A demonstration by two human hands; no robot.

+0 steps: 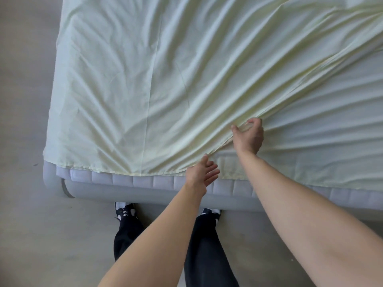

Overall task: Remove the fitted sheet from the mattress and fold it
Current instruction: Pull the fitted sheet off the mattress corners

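Observation:
A pale yellow fitted sheet lies loose and wrinkled over the mattress, whose quilted grey-white side shows along the near edge. My right hand is shut on a bunch of the sheet a little in from the near edge, and creases fan out from it toward the far right. My left hand is open, fingers spread, at the sheet's near hem just below and left of the right hand; it holds nothing.
The mattress rests on a grey padded bed frame with a rounded corner at the left. Grey floor runs along the left side and in front. My feet in dark shoes stand right against the frame.

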